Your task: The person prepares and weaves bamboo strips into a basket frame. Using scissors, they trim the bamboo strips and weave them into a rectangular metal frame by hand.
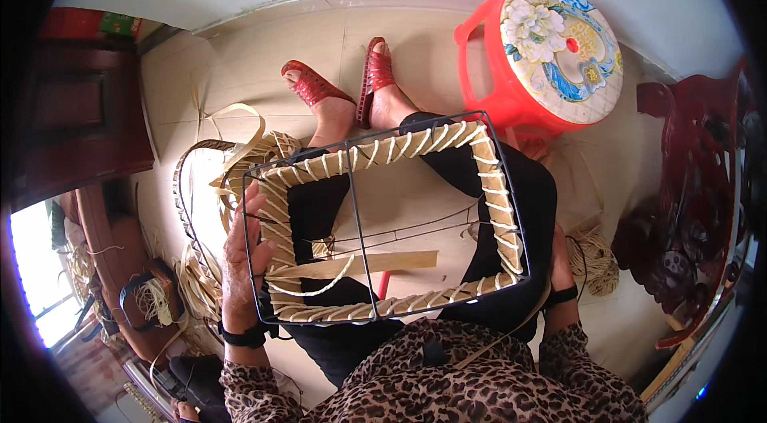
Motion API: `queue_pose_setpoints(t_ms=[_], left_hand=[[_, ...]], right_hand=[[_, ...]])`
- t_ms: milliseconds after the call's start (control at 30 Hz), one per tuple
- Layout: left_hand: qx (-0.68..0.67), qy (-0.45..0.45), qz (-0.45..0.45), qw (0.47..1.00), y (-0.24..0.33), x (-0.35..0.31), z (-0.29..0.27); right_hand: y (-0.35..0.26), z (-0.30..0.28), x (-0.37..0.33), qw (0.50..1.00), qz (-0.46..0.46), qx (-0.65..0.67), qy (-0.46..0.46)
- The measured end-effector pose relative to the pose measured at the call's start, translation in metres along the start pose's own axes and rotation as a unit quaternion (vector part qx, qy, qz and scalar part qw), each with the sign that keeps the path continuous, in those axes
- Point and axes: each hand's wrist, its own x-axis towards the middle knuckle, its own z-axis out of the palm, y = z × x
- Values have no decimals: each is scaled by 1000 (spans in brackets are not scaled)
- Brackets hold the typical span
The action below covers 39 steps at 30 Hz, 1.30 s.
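A rectangular black wire basket frame (pixel 361 238) rests over my lap, its border wrapped with tan flat strip and bound by white cord in slanting turns. At its left side, my left hand (pixel 246 251) grips the edge, thumb toward the inside. A loose end of tan strip (pixel 391 263) and a length of white cord (pixel 319 289) lie across the opening near the lower left corner. My right hand (pixel 562 261) hangs beside my right thigh, away from the frame; its fingers are hidden behind the leg. Close to that wrist runs a thin tan strip (pixel 511 329).
Ahead to the right stands a red plastic stool (pixel 511 75) with a flowered top. Bundles of tan strip (pixel 595 263) lie on the floor at right, with more strip (pixel 248 143) at left. Dark wooden furniture (pixel 80 115) borders the left, carved wood (pixel 691 207) the right.
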Motion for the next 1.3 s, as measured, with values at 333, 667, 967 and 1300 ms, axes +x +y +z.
queue_pose_setpoints(t_ms=[333, 667, 967, 1300], left_hand=[[-145, 31, 22, 989, -18, -2, 2], [-127, 26, 13, 991, -6, 0, 11], [-120, 53, -16, 991, -4, -4, 8], [-126, 92, -34, 987, 0, -9, 6]], right_hand=[[-33, 51, -10, 993, 69, 100, -10], [43, 26, -2, 987, -108, -121, 12], [42, 14, 32, 755, -57, -654, 6], [14, 59, 157, 908, -195, -369, 32]])
